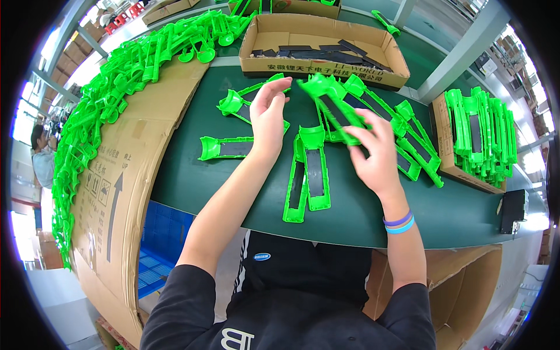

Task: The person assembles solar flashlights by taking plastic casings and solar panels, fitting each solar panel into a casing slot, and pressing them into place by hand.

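My right hand point(376, 154), slightly blurred, grips the near end of a bright green plastic housing point(333, 108). That housing is long, with a dark strip along its hollow, and it slants up and to the left over other parts. My left hand point(268, 119) is raised left of it, fingers curved and apart from the thumb, nothing seen between them. Beneath and beside the left hand lie green housings point(227, 148). Nearer to me, two more housings point(315, 175) with dark strips lie side by side. Several others point(417, 143) overlap to the right of my right hand.
A shallow cardboard box point(324, 70) with black strips stands at the back of the green table point(466, 213). Left, a large pile of green parts point(140, 55) lies along cardboard point(122, 169). On the right, a carton point(446, 137) holds stacked housings beside a black box point(513, 211).
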Motion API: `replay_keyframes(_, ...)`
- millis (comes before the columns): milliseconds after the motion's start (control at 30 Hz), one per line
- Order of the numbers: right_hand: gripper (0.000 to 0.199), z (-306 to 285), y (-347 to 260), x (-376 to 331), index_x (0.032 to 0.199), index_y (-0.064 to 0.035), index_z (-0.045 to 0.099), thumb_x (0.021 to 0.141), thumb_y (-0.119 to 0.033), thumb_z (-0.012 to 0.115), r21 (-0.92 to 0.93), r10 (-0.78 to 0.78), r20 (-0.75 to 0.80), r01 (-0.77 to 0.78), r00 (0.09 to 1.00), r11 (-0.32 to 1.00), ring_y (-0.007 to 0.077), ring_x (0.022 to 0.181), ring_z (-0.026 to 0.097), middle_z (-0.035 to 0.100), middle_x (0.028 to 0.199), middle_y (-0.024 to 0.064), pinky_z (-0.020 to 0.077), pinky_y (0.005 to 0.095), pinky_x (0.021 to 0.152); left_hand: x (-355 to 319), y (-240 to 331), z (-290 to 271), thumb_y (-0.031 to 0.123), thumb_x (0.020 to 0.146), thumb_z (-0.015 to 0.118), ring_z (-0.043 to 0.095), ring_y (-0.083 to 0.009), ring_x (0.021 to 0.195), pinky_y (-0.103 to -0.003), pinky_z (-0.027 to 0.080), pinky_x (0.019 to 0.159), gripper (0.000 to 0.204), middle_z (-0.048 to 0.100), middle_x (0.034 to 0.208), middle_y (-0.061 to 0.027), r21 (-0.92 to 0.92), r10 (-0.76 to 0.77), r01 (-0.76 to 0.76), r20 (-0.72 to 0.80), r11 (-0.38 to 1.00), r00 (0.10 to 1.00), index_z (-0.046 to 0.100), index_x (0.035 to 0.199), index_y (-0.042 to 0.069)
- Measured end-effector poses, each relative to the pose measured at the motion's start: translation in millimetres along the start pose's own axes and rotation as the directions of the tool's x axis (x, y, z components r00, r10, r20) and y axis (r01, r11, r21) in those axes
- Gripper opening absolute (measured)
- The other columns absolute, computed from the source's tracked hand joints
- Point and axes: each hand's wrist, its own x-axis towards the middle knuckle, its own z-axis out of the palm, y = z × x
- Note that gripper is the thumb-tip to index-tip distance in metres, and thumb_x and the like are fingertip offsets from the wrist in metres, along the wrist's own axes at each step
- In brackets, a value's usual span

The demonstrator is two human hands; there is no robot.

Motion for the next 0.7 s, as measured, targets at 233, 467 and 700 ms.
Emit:
replay_keyframes(233,0.035,3.0,6.8,-4.3,0.097,-0.0042,0.060,0.066,0.008,0.052,0.193,0.047,-0.046,-0.038,0.998,0.981,0.0298,0.097,0.054,0.059,0.104,0.0101,0.0440,0.0355,0.084,2.0,-8.4,-1.5,0.001,0.084,0.045,0.056,-0.0139,0.095,-0.028,0.043,0.084,0.017,0.062,0.102,-0.0082,0.132,-0.051,0.038,0.099,0.990,0.994,0.061,0.090,0.000)
replay_keyframes(467,0.011,11.9,23.2,-7.0,0.081,0.0019,0.062,0.079,0.002,0.051,0.393,0.315,0.087,-0.323,0.945,0.861,0.0133,0.058,0.057,0.061,0.067,0.0084,0.0449,0.0247,0.056,24.9,11.0,-31.8,0.000,0.086,0.047,0.059,-0.0116,0.083,-0.025,0.046,0.077,0.014,0.063,0.085,-0.0050,0.402,0.111,-0.243,0.323,0.883,0.940,0.060,0.090,-0.002)
replay_keyframes(700,0.009,9.4,25.0,-13.9,0.079,0.0009,0.062,0.078,0.000,0.052,0.400,0.319,0.055,-0.313,0.946,0.861,0.0155,0.057,0.058,0.060,0.064,0.0092,0.0448,0.0265,0.054,95.1,99.3,-165.4,0.006,0.080,0.052,0.057,-0.0316,0.093,-0.036,0.046,0.082,0.017,0.061,0.098,-0.0145,0.841,0.148,-0.510,0.489,0.180,0.860,0.060,0.094,0.003)
